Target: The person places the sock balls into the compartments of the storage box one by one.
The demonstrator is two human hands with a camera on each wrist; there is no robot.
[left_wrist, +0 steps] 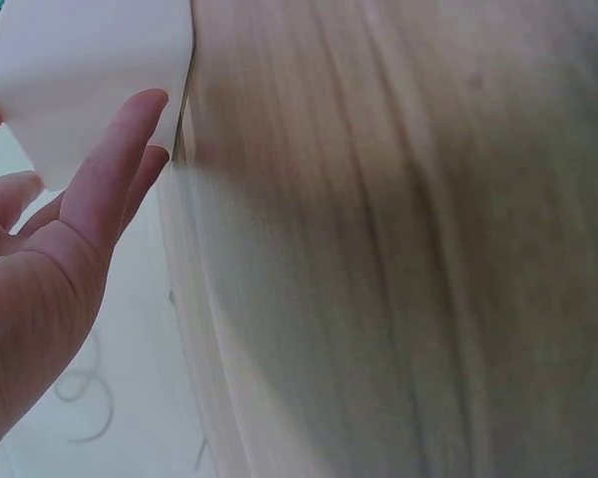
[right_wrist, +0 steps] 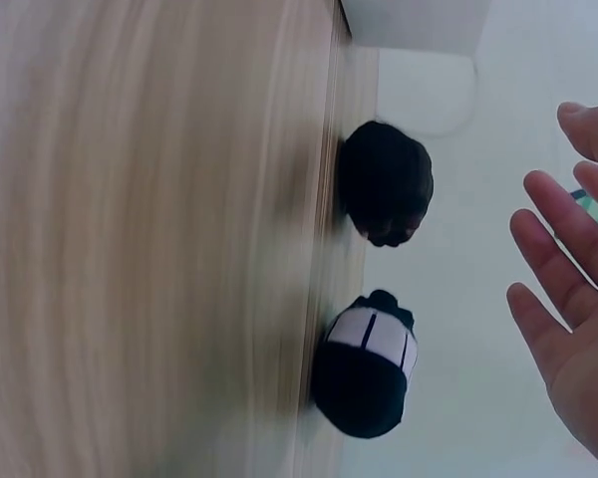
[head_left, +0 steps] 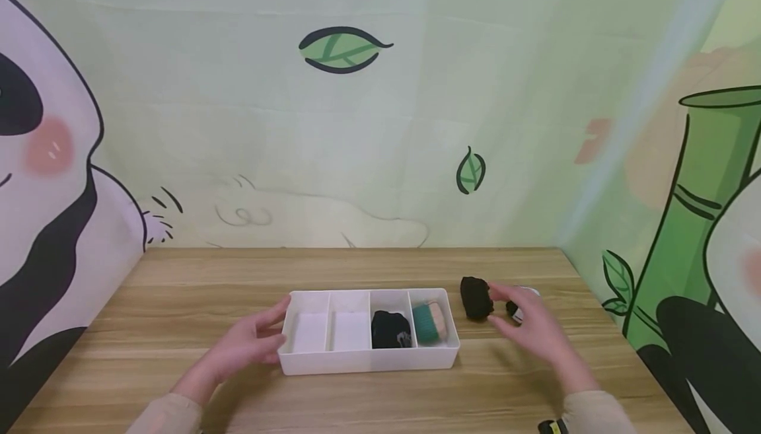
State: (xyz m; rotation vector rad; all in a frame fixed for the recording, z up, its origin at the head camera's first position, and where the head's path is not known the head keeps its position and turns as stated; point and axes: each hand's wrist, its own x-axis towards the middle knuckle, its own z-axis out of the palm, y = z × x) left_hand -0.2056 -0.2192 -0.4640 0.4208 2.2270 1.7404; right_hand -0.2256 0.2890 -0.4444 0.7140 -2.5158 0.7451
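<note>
Partly hidden, a banded bundle [head_left: 514, 312] behind the spread right hand [head_left: 532, 323], left hand [head_left: 257, 340] straight-fingered against the box [head_left: 368, 362].

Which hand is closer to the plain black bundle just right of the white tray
The right hand, just right of the black bundle. The left hand is farther away, at the left end of the white tray.

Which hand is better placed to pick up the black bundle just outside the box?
The right hand, I'd say: it's right beside the bundle, while the left hand is at the opposite end of the box.
</note>
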